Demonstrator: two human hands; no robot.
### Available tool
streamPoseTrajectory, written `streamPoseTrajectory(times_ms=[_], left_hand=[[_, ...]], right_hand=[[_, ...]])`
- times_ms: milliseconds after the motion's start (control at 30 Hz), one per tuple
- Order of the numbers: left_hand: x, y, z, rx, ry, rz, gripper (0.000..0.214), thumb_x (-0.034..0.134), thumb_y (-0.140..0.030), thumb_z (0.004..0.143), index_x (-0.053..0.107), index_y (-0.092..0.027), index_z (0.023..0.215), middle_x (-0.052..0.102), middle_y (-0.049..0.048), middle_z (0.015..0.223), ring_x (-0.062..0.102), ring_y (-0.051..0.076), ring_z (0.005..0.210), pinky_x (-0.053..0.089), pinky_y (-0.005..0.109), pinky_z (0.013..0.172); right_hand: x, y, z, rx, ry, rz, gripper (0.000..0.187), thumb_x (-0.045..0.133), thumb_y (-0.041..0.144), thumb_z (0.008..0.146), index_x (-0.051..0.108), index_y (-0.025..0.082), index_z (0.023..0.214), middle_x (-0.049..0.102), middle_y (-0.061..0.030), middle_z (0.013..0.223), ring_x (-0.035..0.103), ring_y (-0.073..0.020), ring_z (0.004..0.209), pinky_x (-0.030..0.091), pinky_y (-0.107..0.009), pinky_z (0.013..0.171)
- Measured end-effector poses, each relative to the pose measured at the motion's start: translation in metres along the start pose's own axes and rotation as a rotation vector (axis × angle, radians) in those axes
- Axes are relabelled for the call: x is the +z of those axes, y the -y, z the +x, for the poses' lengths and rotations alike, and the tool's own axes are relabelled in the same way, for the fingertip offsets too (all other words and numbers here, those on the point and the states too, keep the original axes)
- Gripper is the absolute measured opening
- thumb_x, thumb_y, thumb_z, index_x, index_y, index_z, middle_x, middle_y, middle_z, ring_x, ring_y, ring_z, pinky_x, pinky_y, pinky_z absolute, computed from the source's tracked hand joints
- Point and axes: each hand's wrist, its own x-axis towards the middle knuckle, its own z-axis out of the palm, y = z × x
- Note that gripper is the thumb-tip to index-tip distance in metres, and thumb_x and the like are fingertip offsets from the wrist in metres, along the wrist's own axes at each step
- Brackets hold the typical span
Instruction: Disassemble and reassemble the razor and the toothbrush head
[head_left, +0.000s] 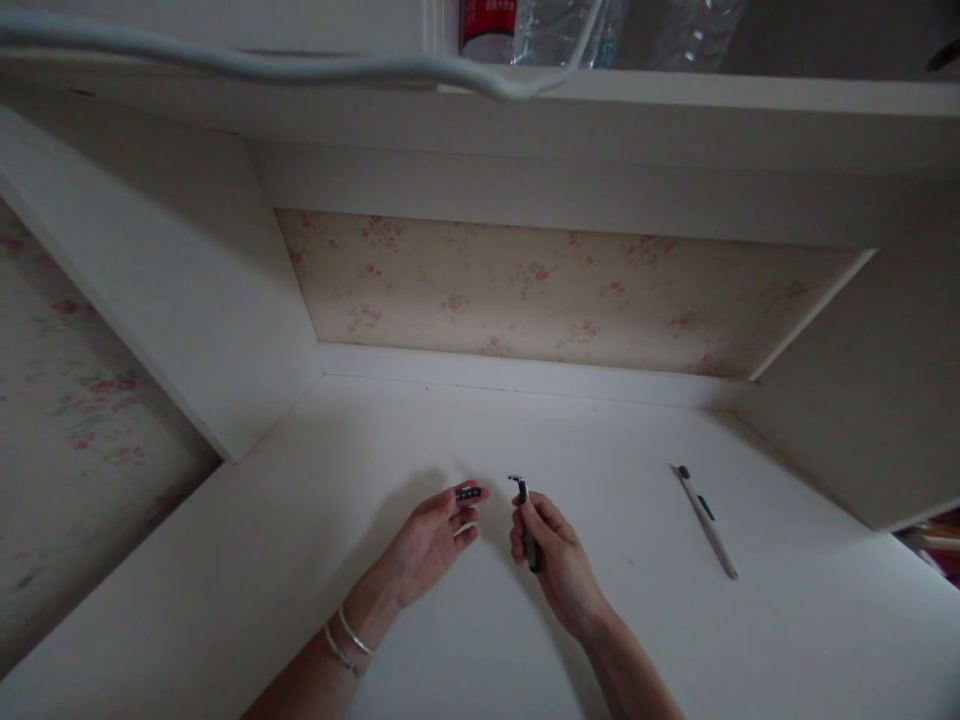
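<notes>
My left hand point(435, 535) hovers over the white desk point(675, 640), pinching a small dark cartridge-like piece point(468, 492) at its fingertips. Two thin bangles circle that wrist. Just to the right, my right hand point(555, 555) is closed around a dark slim handle point(527, 525) whose angled head points up and away. The two hands are a few centimetres apart, and the small piece does not touch the handle's head.
A white pen point(709, 522) with a dark clip lies on the desk to the right. White side panels enclose the desk nook, with flowered wallpaper at the back. A shelf above carries bottles point(555, 30), and a white cable point(300, 65) hangs across the top.
</notes>
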Motion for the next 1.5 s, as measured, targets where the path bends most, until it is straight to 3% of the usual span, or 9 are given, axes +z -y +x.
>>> streamPoseTrajectory(times_ms=[167, 333, 800, 967, 1167, 1333, 1500], left_hand=[[-0.004, 0.002, 0.001, 0.073, 0.026, -0.004, 0.027, 0.065, -0.027, 0.082, 0.067, -0.017, 0.107, 0.065, 0.0085, 0.115, 0.058, 0.014, 0.092, 0.043, 0.028, 0.082], [-0.005, 0.006, 0.002, 0.085, 0.021, 0.016, 0.028, 0.064, -0.028, 0.082, 0.067, -0.018, 0.108, 0.063, 0.0099, 0.118, 0.058, 0.016, 0.092, 0.042, 0.029, 0.079], [0.000, 0.011, 0.000, 0.033, 0.060, -0.004, 0.028, 0.066, -0.028, 0.080, 0.067, -0.019, 0.107, 0.062, 0.0091, 0.120, 0.057, 0.017, 0.095, 0.044, 0.028, 0.078], [0.001, 0.010, -0.001, 0.016, 0.087, -0.019, 0.035, 0.065, -0.030, 0.081, 0.063, -0.022, 0.114, 0.062, 0.0088, 0.119, 0.058, 0.018, 0.095, 0.043, 0.032, 0.082], [0.002, 0.014, -0.001, 0.033, 0.103, -0.008, 0.036, 0.065, -0.030, 0.081, 0.061, -0.023, 0.117, 0.061, 0.0083, 0.121, 0.058, 0.016, 0.092, 0.043, 0.033, 0.083], [0.003, 0.016, 0.000, 0.024, 0.099, -0.005, 0.034, 0.065, -0.029, 0.081, 0.063, -0.023, 0.114, 0.060, 0.0082, 0.121, 0.058, 0.016, 0.091, 0.043, 0.031, 0.080], [0.003, 0.015, -0.001, 0.023, 0.097, 0.013, 0.035, 0.067, -0.029, 0.079, 0.063, -0.023, 0.113, 0.061, 0.0083, 0.121, 0.058, 0.016, 0.090, 0.043, 0.031, 0.079]], right_hand=[[0.006, -0.003, -0.004, 0.164, 0.075, 0.154, 0.026, 0.064, 0.044, 0.079, 0.054, 0.021, 0.087, 0.047, 0.0052, 0.067, 0.030, -0.0053, 0.042, 0.018, -0.020, 0.039], [0.011, -0.010, -0.006, 0.268, 0.168, 0.194, 0.043, 0.045, 0.056, 0.087, 0.058, 0.016, 0.080, 0.040, 0.0049, 0.055, 0.031, -0.0070, 0.042, 0.022, -0.021, 0.042], [0.031, -0.013, -0.014, 0.089, 0.186, 0.050, 0.039, 0.046, 0.049, 0.090, 0.056, 0.017, 0.071, 0.043, 0.0034, 0.049, 0.034, -0.0103, 0.047, 0.030, -0.024, 0.050], [0.028, -0.020, -0.014, 0.174, 0.176, 0.127, 0.036, 0.047, 0.051, 0.088, 0.054, 0.018, 0.076, 0.045, 0.0045, 0.054, 0.031, -0.0067, 0.039, 0.019, -0.022, 0.039], [0.029, -0.030, -0.011, 0.145, -0.039, 0.214, 0.029, 0.061, 0.045, 0.082, 0.053, 0.018, 0.076, 0.047, 0.0043, 0.061, 0.033, -0.0062, 0.046, 0.020, -0.018, 0.042], [0.029, -0.032, -0.011, 0.117, 0.025, 0.123, 0.037, 0.056, 0.048, 0.085, 0.046, 0.018, 0.066, 0.033, 0.0073, 0.049, 0.019, -0.0065, 0.044, 0.010, -0.021, 0.041], [0.029, -0.030, -0.011, 0.102, 0.011, 0.087, 0.039, 0.054, 0.049, 0.085, 0.045, 0.018, 0.064, 0.033, 0.0077, 0.048, 0.017, -0.0067, 0.044, 0.009, -0.022, 0.041]])
